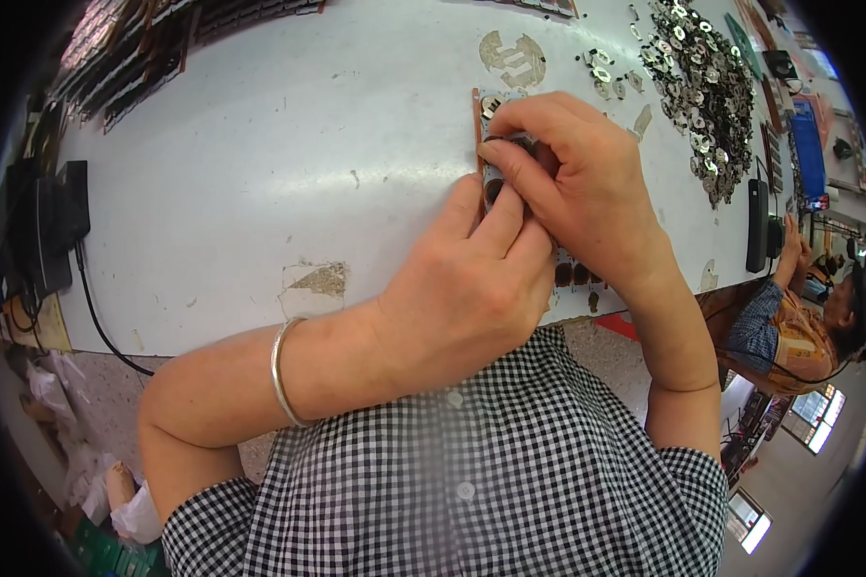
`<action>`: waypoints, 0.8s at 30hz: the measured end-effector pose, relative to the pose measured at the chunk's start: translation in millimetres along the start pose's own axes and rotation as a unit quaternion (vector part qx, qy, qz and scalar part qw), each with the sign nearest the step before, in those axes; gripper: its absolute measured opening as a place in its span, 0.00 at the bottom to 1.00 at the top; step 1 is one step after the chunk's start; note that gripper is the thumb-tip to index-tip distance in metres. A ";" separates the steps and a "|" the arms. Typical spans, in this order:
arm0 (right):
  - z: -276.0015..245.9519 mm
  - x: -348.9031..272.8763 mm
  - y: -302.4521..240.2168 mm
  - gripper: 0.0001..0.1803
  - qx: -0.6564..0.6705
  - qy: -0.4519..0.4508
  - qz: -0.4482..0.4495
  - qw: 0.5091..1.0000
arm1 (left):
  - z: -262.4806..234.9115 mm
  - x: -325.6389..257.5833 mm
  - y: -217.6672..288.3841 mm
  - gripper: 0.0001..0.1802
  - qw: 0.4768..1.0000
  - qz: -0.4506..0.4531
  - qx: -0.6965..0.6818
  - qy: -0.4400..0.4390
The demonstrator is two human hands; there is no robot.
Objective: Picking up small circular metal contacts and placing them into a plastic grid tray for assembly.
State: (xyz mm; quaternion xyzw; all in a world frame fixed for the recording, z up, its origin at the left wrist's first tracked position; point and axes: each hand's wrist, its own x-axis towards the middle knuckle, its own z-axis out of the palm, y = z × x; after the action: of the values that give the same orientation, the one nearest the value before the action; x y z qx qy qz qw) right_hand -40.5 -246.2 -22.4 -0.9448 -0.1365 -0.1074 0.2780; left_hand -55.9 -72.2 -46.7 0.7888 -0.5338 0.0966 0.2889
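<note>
A circuit board panel (478, 125) with a copper-brown edge lies on the table under both hands. A silvery metal clip (491, 106) sits on its far end, and dark round spots show between my fingers and on its near end. My left hand (481, 274) reaches across from the left, its fingers bent round the panel's left edge and pressed on its face. Over the far part, my right hand (582, 168) has thumb and forefinger closed close to the board. Whatever they pinch is hidden behind the fingers.
A large heap of small metal clips (707, 96) lies at the far right, with several loose ones beside it. Stacked panels (154, 48) fill the far left. A black power adapter (70, 226) with a cable stands at the left edge. Another person (784, 332) sits to the right.
</note>
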 end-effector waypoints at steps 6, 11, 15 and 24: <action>-10.6 -1.0 2.0 0.10 -0.016 -0.016 0.036 0.999 | 1.8 -1.9 0.2 0.30 1.000 0.002 0.022 0.004; -6.5 3.0 0.4 0.10 0.060 -0.042 0.078 0.994 | 0.4 -2.5 1.4 0.31 1.000 0.009 0.025 -0.009; -2.5 5.1 1.7 0.10 0.074 -0.038 0.086 0.993 | 0.5 -2.9 2.8 0.32 0.999 0.009 0.032 -0.006; -2.2 8.6 -3.9 0.06 0.148 -0.089 0.101 0.980 | 2.8 -3.1 1.9 0.32 1.000 0.007 0.015 0.001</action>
State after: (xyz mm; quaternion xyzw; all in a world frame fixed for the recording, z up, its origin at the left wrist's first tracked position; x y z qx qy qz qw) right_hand -34.0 -242.6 -16.3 -0.9079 -0.0786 0.0275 0.4109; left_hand -59.3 -71.8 -49.8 0.7889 -0.5376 0.1077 0.2773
